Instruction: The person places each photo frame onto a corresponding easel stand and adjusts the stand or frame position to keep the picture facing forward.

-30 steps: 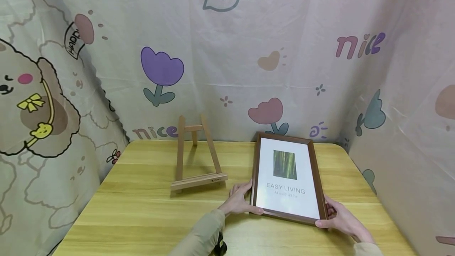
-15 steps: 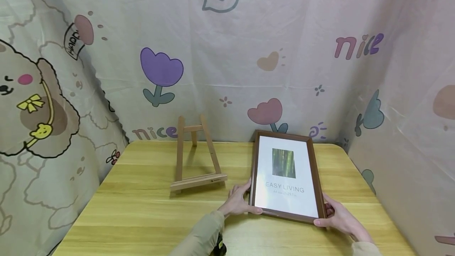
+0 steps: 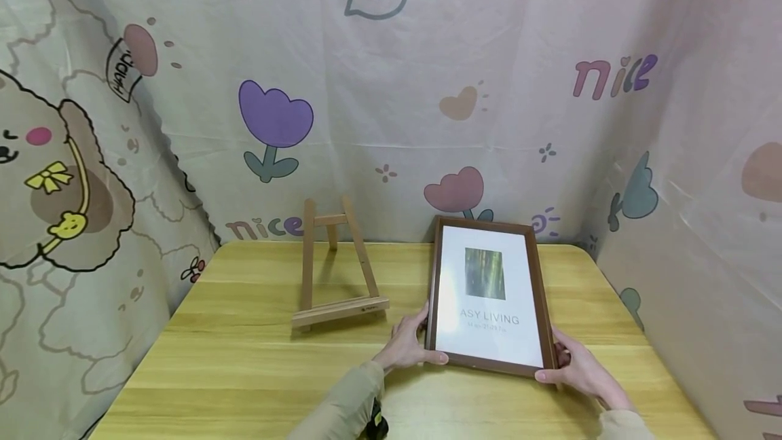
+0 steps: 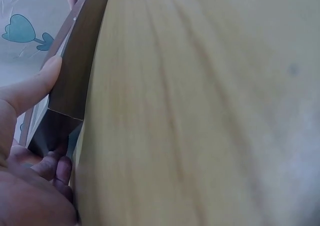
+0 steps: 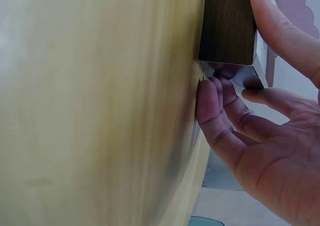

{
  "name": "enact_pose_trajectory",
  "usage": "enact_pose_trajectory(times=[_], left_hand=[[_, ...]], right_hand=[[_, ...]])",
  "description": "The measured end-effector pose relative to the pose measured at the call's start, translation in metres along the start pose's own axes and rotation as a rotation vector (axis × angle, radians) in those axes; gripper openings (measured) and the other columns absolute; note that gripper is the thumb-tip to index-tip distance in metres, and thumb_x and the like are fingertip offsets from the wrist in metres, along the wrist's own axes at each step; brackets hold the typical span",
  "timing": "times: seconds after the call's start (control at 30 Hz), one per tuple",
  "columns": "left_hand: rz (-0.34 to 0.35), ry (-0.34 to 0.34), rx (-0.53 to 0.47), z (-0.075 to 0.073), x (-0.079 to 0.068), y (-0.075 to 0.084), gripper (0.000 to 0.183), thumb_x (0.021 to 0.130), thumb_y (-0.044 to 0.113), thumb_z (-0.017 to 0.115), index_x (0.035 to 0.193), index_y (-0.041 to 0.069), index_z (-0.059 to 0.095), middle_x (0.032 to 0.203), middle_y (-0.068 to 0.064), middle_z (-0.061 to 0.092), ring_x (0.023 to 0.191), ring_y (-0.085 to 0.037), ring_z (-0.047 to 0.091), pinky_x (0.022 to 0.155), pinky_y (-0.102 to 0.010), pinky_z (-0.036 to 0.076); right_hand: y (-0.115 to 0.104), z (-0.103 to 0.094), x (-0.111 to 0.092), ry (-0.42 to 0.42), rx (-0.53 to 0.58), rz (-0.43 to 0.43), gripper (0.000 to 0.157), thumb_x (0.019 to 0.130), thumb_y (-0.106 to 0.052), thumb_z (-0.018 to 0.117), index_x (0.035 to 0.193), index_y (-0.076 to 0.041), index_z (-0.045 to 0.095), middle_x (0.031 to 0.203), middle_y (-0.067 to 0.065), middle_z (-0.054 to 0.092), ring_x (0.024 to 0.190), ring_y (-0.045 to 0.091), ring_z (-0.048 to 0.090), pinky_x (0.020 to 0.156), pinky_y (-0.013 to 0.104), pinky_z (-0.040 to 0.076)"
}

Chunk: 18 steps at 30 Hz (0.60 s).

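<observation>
The brown picture frame is in both my hands, right of centre and low in the head view; over the last second it has edged up the picture, so its far edge cuts more of the pink tulip's stem, and a glare now swallows the first letter of the wording, leaving "ASY LIVING"; I judge from this that the frame is tilting or rising, its weight passing to me, though I cannot tell whether all of it is off the wood. My left hand grips the lower-left corner, thumb on the front and fingers curled beneath; my right hand grips the lower-right corner the same way, its fingers between frame and table in the right wrist view; neither grip looks changed to me. The table spreads under all this across the lower half; the small wooden easel stands left of centre, well apart from the frame and unmoved; the printed cloth fills the upper part behind, and my left sleeve enters from the bottom edge.
</observation>
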<state>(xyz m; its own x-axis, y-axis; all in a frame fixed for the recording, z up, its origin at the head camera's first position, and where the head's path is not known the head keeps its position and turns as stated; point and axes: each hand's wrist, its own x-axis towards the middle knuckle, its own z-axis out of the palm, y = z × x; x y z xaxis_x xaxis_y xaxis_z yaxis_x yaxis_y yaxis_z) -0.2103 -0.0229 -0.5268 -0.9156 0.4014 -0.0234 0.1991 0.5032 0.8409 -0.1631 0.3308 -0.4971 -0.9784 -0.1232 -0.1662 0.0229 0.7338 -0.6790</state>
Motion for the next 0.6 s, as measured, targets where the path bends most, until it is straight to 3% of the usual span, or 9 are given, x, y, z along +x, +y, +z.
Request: enact_pose_trajectory(times=[0.2, 0.4, 0.6], left_hand=[[0.024, 0.007, 0.009, 0.0001, 0.0007, -0.0015, 0.118, 0.071, 0.032, 0.092, 0.160, 0.006, 0.019, 0.158, -0.026, 0.038, 0.142, -0.049, 0.036, 0.116, -0.071, 0.027], [0.090, 0.001, -0.051, -0.0009, 0.0033, -0.0025, 0.118, 0.073, 0.026, 0.091, 0.160, 0.000, 0.015, 0.162, -0.027, 0.029, 0.148, -0.048, 0.031, 0.120, -0.065, 0.028], [0.087, -0.002, -0.098, -0.0018, 0.0038, -0.0012, 0.119, 0.074, 0.024, 0.090, 0.160, 0.001, 0.012, 0.164, -0.025, 0.025, 0.150, -0.045, 0.028, 0.122, -0.062, 0.026]], right_hand=[[-0.0011, 0.0024, -0.0012, 0.021, 0.048, -0.013, 0.116, 0.070, -0.017, 0.091, 0.154, 0.013, 0.018, 0.106, 0.014, 0.065, 0.090, 0.019, 0.063, 0.071, 0.021, 0.053], [-0.0025, 0.0036, -0.0007, 0.036, 0.080, -0.027, 0.114, 0.069, -0.014, 0.091, 0.155, 0.011, 0.020, 0.109, 0.019, 0.063, 0.095, 0.026, 0.068, 0.071, 0.022, 0.056], [-0.0047, 0.0032, -0.0013, 0.045, 0.081, -0.035, 0.118, 0.070, -0.015, 0.092, 0.155, 0.012, 0.016, 0.114, 0.022, 0.062, 0.101, 0.033, 0.070, 0.073, 0.020, 0.057]])
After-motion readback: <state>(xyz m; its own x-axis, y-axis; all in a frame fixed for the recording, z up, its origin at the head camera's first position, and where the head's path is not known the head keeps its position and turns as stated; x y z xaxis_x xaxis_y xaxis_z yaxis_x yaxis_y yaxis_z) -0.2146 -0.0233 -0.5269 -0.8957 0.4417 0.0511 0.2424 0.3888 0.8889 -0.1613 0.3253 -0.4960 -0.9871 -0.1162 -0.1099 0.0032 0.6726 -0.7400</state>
